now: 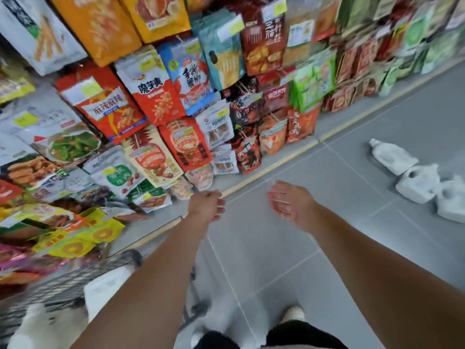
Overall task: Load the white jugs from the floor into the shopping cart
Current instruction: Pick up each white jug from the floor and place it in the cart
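Both hands empty. Left hand (207, 206) loosely curled, holding nothing; right hand (289, 204) spread, palm showing. Three white jugs (419, 183) lie on the floor (276, 248), well to the right of the right hand and beyond it. Shopping cart (63, 280) sits below-left of the left hand, with blurred white shapes inside, probably jugs already loaded. Judged step: between loads. The next move calls for stepping right, stooping, and gripping a jug by its handle.
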The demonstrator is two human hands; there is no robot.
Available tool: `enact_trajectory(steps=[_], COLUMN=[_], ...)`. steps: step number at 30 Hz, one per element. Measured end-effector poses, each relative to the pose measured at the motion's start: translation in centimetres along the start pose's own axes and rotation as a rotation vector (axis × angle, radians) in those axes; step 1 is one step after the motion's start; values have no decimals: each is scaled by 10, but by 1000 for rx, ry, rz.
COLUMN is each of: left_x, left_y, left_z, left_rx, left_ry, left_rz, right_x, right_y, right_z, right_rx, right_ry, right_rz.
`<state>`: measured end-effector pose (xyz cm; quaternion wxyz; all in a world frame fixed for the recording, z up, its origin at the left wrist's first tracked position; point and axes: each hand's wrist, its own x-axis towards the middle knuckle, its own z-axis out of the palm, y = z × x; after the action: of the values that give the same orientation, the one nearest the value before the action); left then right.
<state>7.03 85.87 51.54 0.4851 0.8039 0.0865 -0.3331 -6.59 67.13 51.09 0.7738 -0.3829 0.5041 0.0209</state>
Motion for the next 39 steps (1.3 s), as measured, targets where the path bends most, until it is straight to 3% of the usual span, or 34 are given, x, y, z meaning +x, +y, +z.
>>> enact_trajectory(steps=[13,30,39], left_x=[18,158,144], left_y=[95,278,313], left_z=[258,575,749], left_rx=[115,416,560], left_ry=[-320,-538,-679], left_rz=[76,23,14], right_x=[12,153,174], right_y=[-92,-303,-361], right_z=[-187,-373,-514], right_rx=[171,489,634], right_ry=[250,512,619], right_rz=[-96,-90,-84])
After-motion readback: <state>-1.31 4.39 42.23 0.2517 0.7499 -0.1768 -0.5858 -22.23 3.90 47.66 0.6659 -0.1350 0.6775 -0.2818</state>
